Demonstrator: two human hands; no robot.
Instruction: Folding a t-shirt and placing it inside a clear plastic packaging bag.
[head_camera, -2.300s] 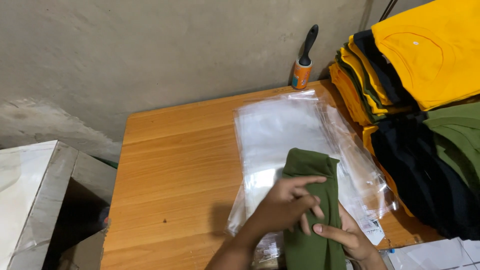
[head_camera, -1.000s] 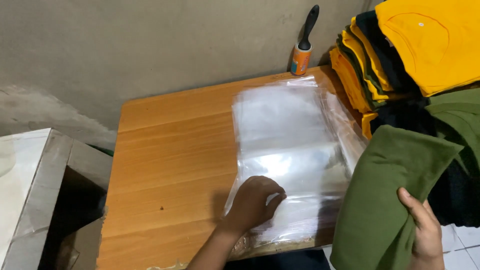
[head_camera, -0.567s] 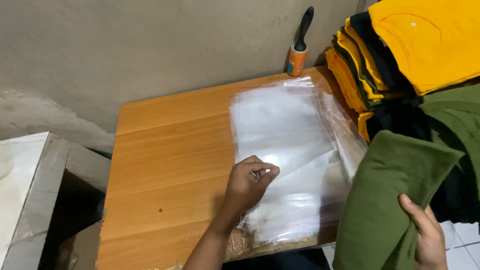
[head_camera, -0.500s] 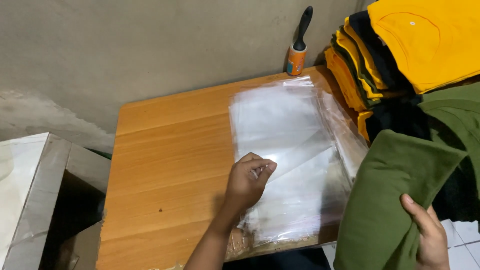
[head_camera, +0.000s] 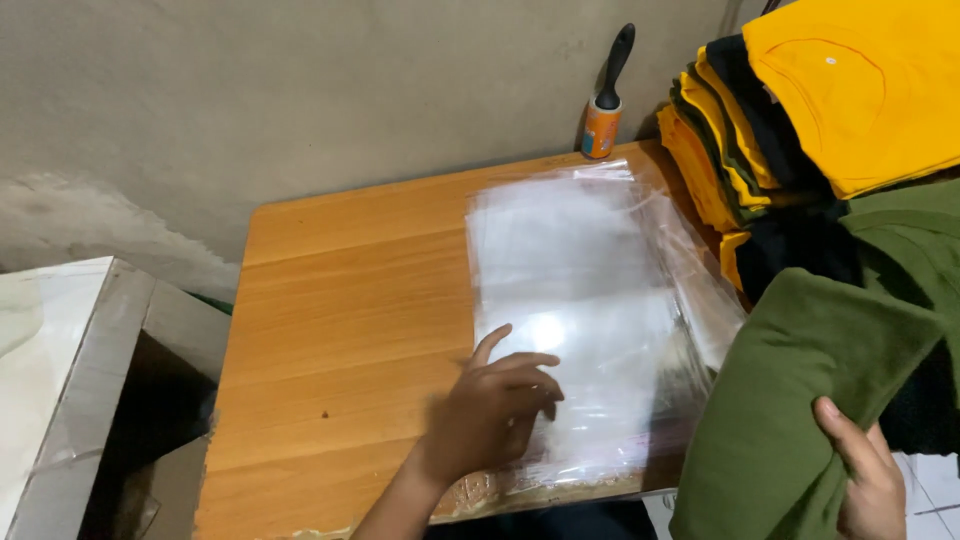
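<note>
Box (head_camera: 60, 400) far left, beside bench (head_camera: 340, 290). Left hand (head_camera: 490, 415) on clear bags (head_camera: 580, 300), fingers (head_camera: 520, 362) spread loose over near corner, gripping nothing. To lift one sheet cleanly, probably pinch top layer only. Roller (head_camera: 605, 105) at wall. Right hand (head_camera: 860, 480) fingers clamp green shirt (head_camera: 790, 420), held off bench edge, near shirt stack (head_camera: 800, 130).

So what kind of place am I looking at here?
Likely a small garment packing station. A stack of clear plastic bags lies on a wooden table, folded T-shirts in yellow, black and green are piled at its right, and a lint roller leans against the bare wall.
</note>
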